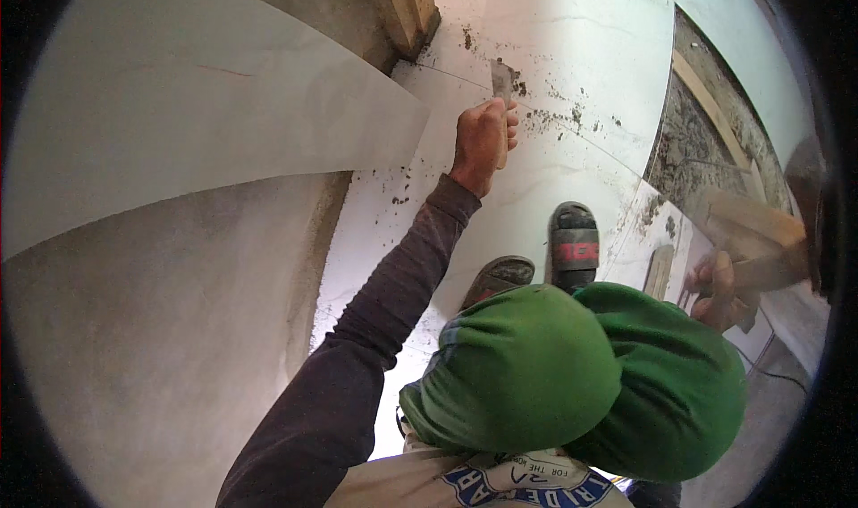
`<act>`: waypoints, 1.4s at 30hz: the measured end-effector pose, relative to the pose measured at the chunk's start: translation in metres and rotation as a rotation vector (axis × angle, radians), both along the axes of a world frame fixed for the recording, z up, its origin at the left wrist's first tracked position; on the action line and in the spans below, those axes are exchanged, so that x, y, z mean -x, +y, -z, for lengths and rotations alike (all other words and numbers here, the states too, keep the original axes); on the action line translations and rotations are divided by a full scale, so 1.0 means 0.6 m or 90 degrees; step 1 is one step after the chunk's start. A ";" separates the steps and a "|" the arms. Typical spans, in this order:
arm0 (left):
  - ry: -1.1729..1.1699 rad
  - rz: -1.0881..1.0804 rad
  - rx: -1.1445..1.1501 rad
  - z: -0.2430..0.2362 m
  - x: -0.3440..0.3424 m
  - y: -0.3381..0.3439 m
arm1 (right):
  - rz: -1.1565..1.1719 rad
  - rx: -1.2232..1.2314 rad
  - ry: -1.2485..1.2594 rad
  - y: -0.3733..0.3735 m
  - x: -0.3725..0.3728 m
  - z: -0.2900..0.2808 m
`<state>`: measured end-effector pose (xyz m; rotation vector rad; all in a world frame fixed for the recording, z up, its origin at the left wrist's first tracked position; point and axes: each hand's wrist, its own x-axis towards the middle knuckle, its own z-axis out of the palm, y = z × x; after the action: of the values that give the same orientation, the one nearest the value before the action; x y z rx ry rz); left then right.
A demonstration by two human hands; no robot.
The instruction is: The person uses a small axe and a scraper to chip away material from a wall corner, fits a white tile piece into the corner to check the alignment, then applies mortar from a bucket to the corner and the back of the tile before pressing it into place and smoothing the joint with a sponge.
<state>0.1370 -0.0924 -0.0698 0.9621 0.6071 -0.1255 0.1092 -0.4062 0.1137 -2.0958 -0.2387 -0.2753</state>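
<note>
**Left hand [483, 143] wrapped round a scraper [502, 79], right hand [718, 301] well apart from it**

Your left arm, in a dark sleeve [357, 329], reaches forward, and the fist at its end is closed tightly on the scraper's tan handle. The flat blade points away from you, over the white floor tiles [523, 209], just beside a scatter of dark crumbs [576, 115]; whether its edge touches the tile, you cannot tell from this angle. More crumbs spread along the joint and toward the wooden post [407, 12] at the top.

Your right hand is out to the side, beyond your right knee, with its fingers bent. It lies next to a tan wooden piece [755, 218], but both are blurred, so it is impossible to say whether you grip that piece. A narrow wooden strip [660, 271] lies on the floor near those fingers.

Between your hands are your green trousers [518, 374], bent at the knees, and your dark slide sandals [575, 249], planted on the tiles. To your left, a broad pale slab [206, 88] stretches above a grey surface [170, 302]. To your right, a gap in the tiling shows rough grey ground [688, 155] with a wooden batten [715, 110] across it. Lower down, a thin dark cable [778, 375] curves over the floor.
</note>
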 end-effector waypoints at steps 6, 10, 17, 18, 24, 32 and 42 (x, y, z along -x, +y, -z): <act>-0.034 0.136 -0.152 0.008 -0.043 0.033 | -0.101 -0.057 0.187 0.008 -0.040 0.062; 0.019 0.294 -0.413 -0.033 -0.071 0.045 | -0.111 -0.010 0.267 0.015 -0.050 0.109; 0.076 0.273 -0.410 -0.066 -0.048 0.062 | -0.265 0.054 0.294 0.096 -0.276 0.126; 0.073 0.203 -0.347 -0.051 -0.055 0.053 | -0.280 0.113 0.260 0.096 -0.322 0.118; 0.171 -0.039 -0.425 -0.005 -0.042 0.053 | -0.508 0.224 0.271 0.213 -0.455 0.085; 0.111 -0.272 -0.328 0.122 -0.087 0.018 | -0.782 0.417 0.267 0.228 -0.399 0.234; 0.117 -0.366 -0.233 0.110 -0.110 0.043 | -0.879 0.517 0.257 0.182 -0.321 0.257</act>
<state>0.2029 -0.0666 -0.1358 1.0961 1.0797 0.4273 0.3018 -0.2969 -0.0407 -2.1203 -1.6193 1.2149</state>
